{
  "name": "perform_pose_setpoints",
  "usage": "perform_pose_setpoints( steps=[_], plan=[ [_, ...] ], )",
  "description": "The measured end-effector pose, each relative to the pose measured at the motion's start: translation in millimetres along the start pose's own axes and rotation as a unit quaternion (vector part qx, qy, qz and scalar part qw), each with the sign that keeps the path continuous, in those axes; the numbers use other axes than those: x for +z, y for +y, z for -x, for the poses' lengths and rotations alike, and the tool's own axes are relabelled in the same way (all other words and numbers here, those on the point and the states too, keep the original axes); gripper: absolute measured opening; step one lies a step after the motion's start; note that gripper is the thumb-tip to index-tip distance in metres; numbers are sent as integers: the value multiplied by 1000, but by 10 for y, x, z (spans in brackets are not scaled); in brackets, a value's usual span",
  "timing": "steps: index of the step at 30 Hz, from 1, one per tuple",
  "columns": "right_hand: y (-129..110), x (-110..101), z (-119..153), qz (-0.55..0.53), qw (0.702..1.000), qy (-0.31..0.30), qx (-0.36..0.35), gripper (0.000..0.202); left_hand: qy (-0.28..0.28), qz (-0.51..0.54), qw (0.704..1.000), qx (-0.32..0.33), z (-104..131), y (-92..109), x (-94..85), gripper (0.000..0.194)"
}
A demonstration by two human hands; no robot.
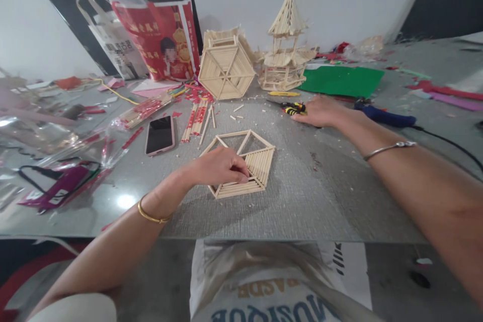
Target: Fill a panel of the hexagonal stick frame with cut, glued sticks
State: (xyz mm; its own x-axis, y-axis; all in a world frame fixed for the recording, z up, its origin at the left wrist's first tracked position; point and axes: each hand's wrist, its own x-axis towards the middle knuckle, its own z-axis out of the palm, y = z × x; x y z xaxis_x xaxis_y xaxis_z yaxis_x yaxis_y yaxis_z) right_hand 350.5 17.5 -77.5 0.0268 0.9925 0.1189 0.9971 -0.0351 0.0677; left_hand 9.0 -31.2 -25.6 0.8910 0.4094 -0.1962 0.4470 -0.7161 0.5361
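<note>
A hexagonal frame of thin wooden sticks (262,163) lies flat on the table, two of its sections filled with rows of sticks. Over its near part is my left hand (221,166), fingertips pinched on a short wooden stick (252,178) that is mostly hidden beneath them. Farther off to the right, my right hand (320,110) is closed around black-and-yellow-handled pliers (293,108) lying on the table. Just beyond those is a yellow craft knife (284,93). Loose sticks (206,125) and small cut pieces lie behind the frame.
Behind stand a hexagonal stick panel (227,74) and a stick pagoda (285,55). A phone (160,135), red-wrapped stick bundles (195,119) and plastic packaging lie left. Green sheet (341,80) and a blue corded tool (388,115) are at right. Bags (160,40) stand at back left.
</note>
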Motion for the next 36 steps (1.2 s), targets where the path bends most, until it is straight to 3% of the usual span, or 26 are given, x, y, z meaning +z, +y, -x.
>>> perform_pose_setpoints(
  steps=[5,9,13,17,19,23,28,36],
  plan=[
    [-82,-186,68,25,999,0,43,49,16,9,1000,-4,21,16,21,17],
    [-227,-493,234,-111,990,2,90,24,47,2,999,4,54,24,5,16],
    [-491,-769,493,-345,935,-3,80,9,112,29,993,13,77,30,-51,16],
    [-755,-872,754,-508,860,43,7,29,183,153,971,10,75,49,-77,15],
    [-830,-847,857,-464,880,102,-5,29,201,241,949,-6,63,52,-68,15],
    [-872,-705,982,-256,942,216,-5,20,249,374,893,-22,13,-3,-20,17],
    [-938,-509,1009,-238,953,183,-50,37,340,388,856,-16,-11,-97,12,21],
    [-1061,-321,987,-205,951,203,-114,48,449,345,824,-21,35,-112,-30,30]
  ],
)
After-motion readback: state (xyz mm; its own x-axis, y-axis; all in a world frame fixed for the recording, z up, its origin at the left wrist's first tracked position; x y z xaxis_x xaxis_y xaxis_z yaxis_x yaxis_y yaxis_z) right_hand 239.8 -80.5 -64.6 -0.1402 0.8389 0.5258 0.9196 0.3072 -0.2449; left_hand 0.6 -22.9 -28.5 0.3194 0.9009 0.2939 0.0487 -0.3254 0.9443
